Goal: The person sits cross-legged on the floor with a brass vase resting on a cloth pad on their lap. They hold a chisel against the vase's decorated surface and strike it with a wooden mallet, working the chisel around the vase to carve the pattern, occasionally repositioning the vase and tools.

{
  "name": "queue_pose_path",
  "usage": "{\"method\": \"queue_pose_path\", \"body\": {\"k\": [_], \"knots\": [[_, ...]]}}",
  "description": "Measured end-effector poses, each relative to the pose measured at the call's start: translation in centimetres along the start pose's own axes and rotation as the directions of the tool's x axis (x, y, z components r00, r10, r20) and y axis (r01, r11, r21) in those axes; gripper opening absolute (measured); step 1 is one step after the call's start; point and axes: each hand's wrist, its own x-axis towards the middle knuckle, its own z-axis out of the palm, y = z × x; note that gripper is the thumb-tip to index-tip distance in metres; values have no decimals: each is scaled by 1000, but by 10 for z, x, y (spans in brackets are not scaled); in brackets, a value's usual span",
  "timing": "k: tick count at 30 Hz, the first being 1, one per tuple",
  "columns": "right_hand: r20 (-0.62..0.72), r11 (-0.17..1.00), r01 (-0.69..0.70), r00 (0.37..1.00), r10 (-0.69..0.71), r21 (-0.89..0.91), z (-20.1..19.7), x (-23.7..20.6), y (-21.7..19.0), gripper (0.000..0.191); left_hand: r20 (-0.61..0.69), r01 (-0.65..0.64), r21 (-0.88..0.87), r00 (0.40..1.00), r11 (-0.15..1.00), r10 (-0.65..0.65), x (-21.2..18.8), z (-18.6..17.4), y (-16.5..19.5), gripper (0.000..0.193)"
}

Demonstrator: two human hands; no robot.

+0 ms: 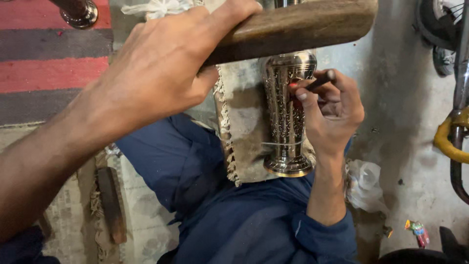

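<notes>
Overhead, the left hand (pixel 156 73) grips a wooden mallet (pixel 298 27); the right hand (pixel 332 112) pinches a thin dark punch (pixel 320 81) against an engraved metal vase (pixel 287 112) on fringed cloth (pixel 242 132).

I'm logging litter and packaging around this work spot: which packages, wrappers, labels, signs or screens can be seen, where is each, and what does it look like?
Small wrapper: on the grey floor at lower right, crumpled, red, green and yellow.
Clear plastic bag: on the floor beside the right forearm, crumpled, whitish and translucent.
White plastic bag: at the top edge, above the left hand, knotted and crinkled.
No signs, screens or readable labels are in view.
</notes>
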Motion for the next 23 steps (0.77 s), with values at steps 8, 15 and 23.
{"method": "queue_pose_path", "body": {"k": [8, 15, 23], "knots": [[-7, 998, 29, 1000, -30, -63, 2, -4, 0, 31, -137, -114, 45, 983, 993, 119, 2, 13, 0, 69], [3, 996, 65, 998, -65, -65, 3, -2, -1, 29, -237, -145, 229, 951, 962, 200, 1, 16, 1, 50], [0, 996, 55, 998, -55, -68, -9, 5, -3, 31, -214, -115, 250, 962, 961, 171, 3, 17, 3, 52]]}}
